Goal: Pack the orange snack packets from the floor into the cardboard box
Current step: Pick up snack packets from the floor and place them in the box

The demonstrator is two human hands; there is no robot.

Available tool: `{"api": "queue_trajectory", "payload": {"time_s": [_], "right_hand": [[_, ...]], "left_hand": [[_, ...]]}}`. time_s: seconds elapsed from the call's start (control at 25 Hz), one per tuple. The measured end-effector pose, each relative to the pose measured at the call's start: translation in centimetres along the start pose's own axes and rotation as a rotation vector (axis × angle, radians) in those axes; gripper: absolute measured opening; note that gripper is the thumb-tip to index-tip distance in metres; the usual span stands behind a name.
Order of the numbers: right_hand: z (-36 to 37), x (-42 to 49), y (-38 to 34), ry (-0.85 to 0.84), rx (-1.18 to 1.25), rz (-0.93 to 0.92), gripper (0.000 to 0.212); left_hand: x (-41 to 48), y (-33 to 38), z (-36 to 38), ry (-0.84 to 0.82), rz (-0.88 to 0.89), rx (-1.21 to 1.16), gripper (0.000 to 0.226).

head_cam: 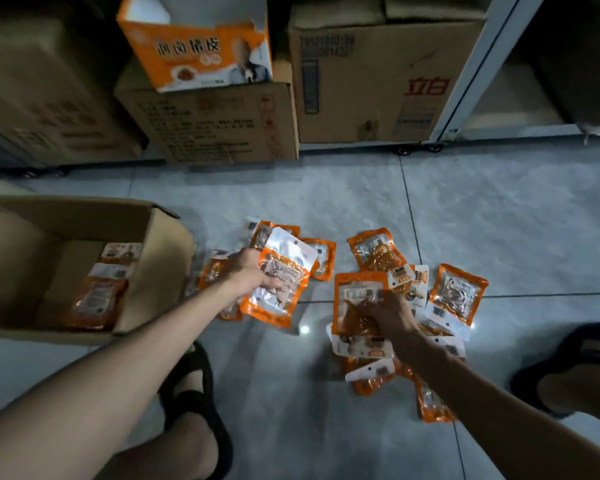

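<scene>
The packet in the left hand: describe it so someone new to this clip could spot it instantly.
Start at the open cardboard box on the left and move right, along the left forearm, to the left hand. The packet it grips is raised above the floor pile and tilted, orange edges around a clear window, while neighbouring packets lie flat on the tiles.

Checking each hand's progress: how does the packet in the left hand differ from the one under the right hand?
The left hand holds its packet tilted, at the pile beside the cardboard box. The right hand presses on its packet, which lies upright and square in the other pile, on more packets. Both are orange with clear windows.
</scene>
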State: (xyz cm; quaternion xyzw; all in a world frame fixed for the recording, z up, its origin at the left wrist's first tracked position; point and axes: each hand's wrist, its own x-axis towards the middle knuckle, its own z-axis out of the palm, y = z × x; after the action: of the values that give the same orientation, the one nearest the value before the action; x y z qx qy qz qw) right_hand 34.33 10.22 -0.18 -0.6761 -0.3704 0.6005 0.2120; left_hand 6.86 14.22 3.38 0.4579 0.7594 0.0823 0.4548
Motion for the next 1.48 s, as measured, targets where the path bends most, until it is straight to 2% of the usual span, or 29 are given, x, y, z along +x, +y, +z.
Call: {"api": "queue_trajectory", "payload": {"time_s": [0.08, 0.16, 0.24, 0.4, 0.48, 0.6, 0.68, 0.8, 0.88, 0.96, 1.04, 1.12, 1.2, 1.28, 1.4, 1.48], "right_hand": [[2.3, -0.8, -3.6, -0.07, 0.066, -0.004, 0.018], [5.4, -1.7, -6.8, -0.132, 0.094, -0.003, 0.028], [9.4, -2.4, -10.1, -0.166, 0.087, -0.046, 0.029], [18.0, -3.8, -17.7, -0.147, -0.09, -0.21, 0.055], [22.6, -4.1, -21.2, -0.108, -0.207, -0.357, 0.058], [32.6, -3.7, -24.3, -0.178, -0.31, -0.509, 0.026], [39.2, -2.5, -23.6, -0.244, -0.381, -0.444, 0.013], [45.8, 0.1, -19.9, -0.279, -0.511, -0.238, 0.022], [47.2, 0.3, -18.1, -0.288, -0.698, -0.209, 0.034], [47.1, 0.6, -17.0, -0.372, -0.903, -0.175, 0.042], [46.4, 0.9, -16.8, -0.496, -1.059, -0.144, 0.042], [46.1, 1.4, -16.9, -0.558, -1.11, -0.151, 0.04], [46.3, 1.0, -17.4, -0.623, -1.083, -0.112, 0.028], [46.5, 1.4, -17.8, -0.522, -0.918, -0.083, 0.017], [45.7, 1.5, -19.0, -0.352, -0.716, -0.161, 0.035], [44.1, 1.2, -19.6, -0.314, -0.653, -0.312, 0.033]], "left_hand": [[-1.7, 0.7, -5.7, 0.064, 0.05, 0.02, 0.042], [-3.3, 0.6, -11.2, 0.096, 0.101, -0.065, 0.037], [-5.0, -0.5, -16.5, 0.123, 0.135, -0.143, 0.028], [-8.0, -4.8, -26.3, 0.23, 0.201, -0.408, 0.027], [-9.0, -8.5, -30.2, 0.325, 0.199, -0.594, 0.031], [-10.0, -15.8, -33.6, 0.486, 0.136, -0.755, 0.029], [-10.1, -20.1, -34.1, 0.482, 0.09, -0.836, 0.026], [-9.3, -24.4, -33.7, 0.431, 0.025, -0.836, 0.028], [-7.9, -26.3, -33.2, 0.388, -0.013, -0.805, 0.03], [-6.3, -27.5, -32.4, 0.337, -0.048, -0.782, 0.035], [-4.9, -28.0, -31.6, 0.283, -0.06, -0.75, 0.039], [-4.0, -27.8, -31.2, 0.228, -0.062, -0.707, 0.037], [-3.7, -27.1, -31.0, 0.189, -0.062, -0.664, 0.032], [-3.4, -26.5, -31.0, 0.182, -0.074, -0.643, 0.029], [-2.9, -25.9, -31.2, 0.176, -0.088, -0.64, 0.027], [-2.0, -25.7, -30.7, 0.174, -0.116, -0.638, 0.026]]}}
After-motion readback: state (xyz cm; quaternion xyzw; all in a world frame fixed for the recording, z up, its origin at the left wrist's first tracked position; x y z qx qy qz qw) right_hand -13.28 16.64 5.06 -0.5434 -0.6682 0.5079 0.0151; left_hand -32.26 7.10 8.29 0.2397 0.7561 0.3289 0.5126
